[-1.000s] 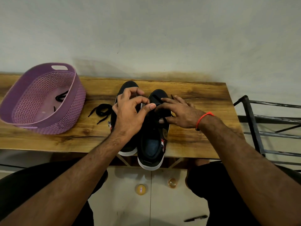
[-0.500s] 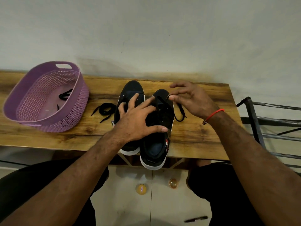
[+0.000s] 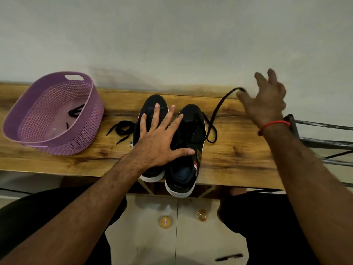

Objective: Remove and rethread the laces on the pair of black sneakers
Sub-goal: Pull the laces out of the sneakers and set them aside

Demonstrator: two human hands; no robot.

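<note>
Two black sneakers with white soles stand side by side on the wooden table (image 3: 229, 159), the left sneaker (image 3: 152, 102) and the right sneaker (image 3: 183, 169), toes toward the wall. My left hand (image 3: 158, 138) lies flat across both, fingers spread, pressing them down. My right hand (image 3: 265, 104), blurred, is raised at the table's far right and pinches the end of a black lace (image 3: 219, 106). That lace arcs from the right sneaker's eyelets, with a loop lying beside the shoe. A second black lace (image 3: 122, 129) lies loose left of the sneakers.
A purple perforated basket (image 3: 57, 146) sits at the table's left with another black lace (image 3: 75, 111) inside. A black metal rack (image 3: 324, 142) stands off the right end. The wall runs close behind the table. My knees are under the front edge.
My right hand swung from the right sneaker's tongue out to the far right, drawing the lace out with it. My left hand flattened and spread over both sneakers.
</note>
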